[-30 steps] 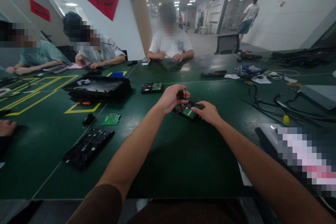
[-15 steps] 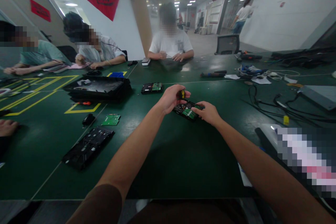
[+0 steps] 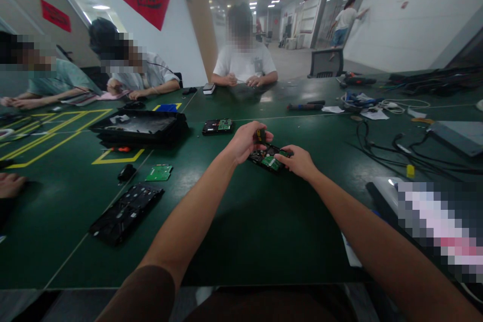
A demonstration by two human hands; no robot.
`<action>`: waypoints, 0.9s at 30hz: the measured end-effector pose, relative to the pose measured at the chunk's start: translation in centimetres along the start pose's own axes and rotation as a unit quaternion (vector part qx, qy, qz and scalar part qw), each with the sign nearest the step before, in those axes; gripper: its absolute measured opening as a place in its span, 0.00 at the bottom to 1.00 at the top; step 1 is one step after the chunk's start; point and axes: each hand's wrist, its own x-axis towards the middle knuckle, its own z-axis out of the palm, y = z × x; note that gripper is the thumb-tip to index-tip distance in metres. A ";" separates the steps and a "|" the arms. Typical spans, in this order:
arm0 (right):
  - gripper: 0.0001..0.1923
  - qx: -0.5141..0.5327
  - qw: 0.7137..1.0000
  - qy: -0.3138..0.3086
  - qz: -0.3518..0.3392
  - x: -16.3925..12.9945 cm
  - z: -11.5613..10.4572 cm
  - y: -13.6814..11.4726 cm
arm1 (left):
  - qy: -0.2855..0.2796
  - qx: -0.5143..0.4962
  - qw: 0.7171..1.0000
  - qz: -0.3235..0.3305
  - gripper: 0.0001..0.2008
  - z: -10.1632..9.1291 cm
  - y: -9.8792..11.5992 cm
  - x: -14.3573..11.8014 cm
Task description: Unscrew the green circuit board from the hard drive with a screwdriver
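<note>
Left hand (image 3: 247, 142): centre of the frame, closed around a small screwdriver (image 3: 260, 135) with a black and yellow handle, held upright over the near end of the hard drive. The tip is hidden by the fingers.

Right hand (image 3: 298, 161): just right of centre, fingers curled narrow and pressed on the right edge of the hard drive, thumb on its top.

Hard drive (image 3: 268, 158): flat on the green table (image 3: 241, 231), centre of the frame, between the two hands, its green circuit board facing up.

Second hard drive (image 3: 218, 126): above and left of the hands, well apart from them, lying flat with its board up.

Loose green circuit board (image 3: 159, 172): left of centre, on the table, beside a small black part (image 3: 126, 172).

Black flat panel (image 3: 126, 212): lower left, lying flat.

Black tray (image 3: 139, 127): left of centre, upper half, by yellow floor-tape lines; a red-handled tool (image 3: 119, 149) lies just in front of it.

Cables (image 3: 396, 148): right side, a tangle of black leads with a small yellow piece (image 3: 410, 171).

Three seated people at the far edge, upper left and upper centre; one hand (image 3: 10, 184) at the left border; one person standing in the corridor, upper right.
</note>
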 end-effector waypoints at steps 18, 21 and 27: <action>0.27 0.006 1.000 -0.004 0.002 0.0 0.1 0.1 | 0.016 0.027 0.999 0.016 0.10 -0.4 -0.1 0.3; 0.28 0.008 1.000 -0.004 0.009 0.0 0.1 0.0 | 0.030 0.075 0.996 0.035 0.13 -0.7 0.1 0.3; 0.28 0.012 1.000 -0.006 0.001 0.1 0.1 0.3 | 0.020 0.038 0.999 0.005 0.11 -0.5 0.4 0.0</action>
